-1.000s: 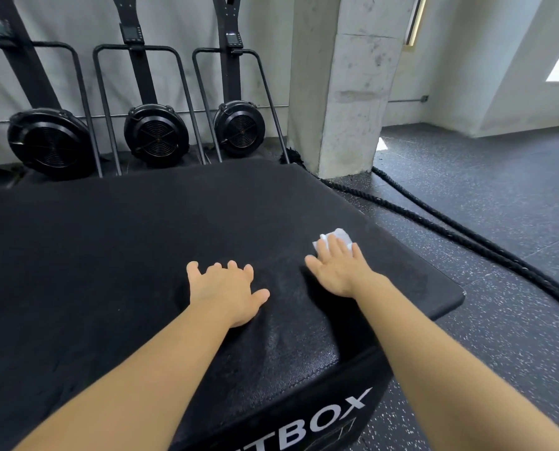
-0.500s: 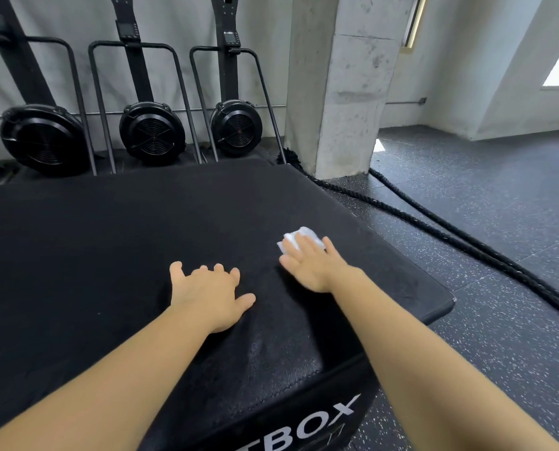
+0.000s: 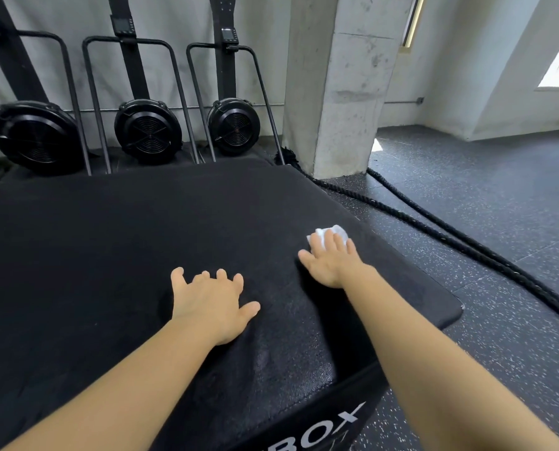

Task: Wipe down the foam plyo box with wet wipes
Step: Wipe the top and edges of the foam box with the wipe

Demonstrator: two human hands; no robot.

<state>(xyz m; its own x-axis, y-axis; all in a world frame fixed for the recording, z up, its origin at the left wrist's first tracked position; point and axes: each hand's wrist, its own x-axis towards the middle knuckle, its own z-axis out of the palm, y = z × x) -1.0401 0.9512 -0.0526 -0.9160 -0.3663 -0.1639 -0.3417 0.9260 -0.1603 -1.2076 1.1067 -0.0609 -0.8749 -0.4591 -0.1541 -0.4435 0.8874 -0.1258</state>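
Box top (image 3: 115, 255): wipe (image 3: 317, 236) under right grip (image 3: 332, 263)

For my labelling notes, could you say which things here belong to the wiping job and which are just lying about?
Job: foam plyo box, wet wipe, right hand pressing it, left hand on the box.
Lying about: fan machines, rope, concrete pillar.

The top of the foam plyo box (image 3: 109, 255) lies open left of the left hand (image 3: 211, 299) and beyond the right hand (image 3: 332, 260), up to its far edge. Just behind that edge stand three fan machines (image 3: 148, 133) and a concrete pillar (image 3: 336, 92). On the floor (image 3: 483, 177) at the right lie thick ropes (image 3: 466, 245).
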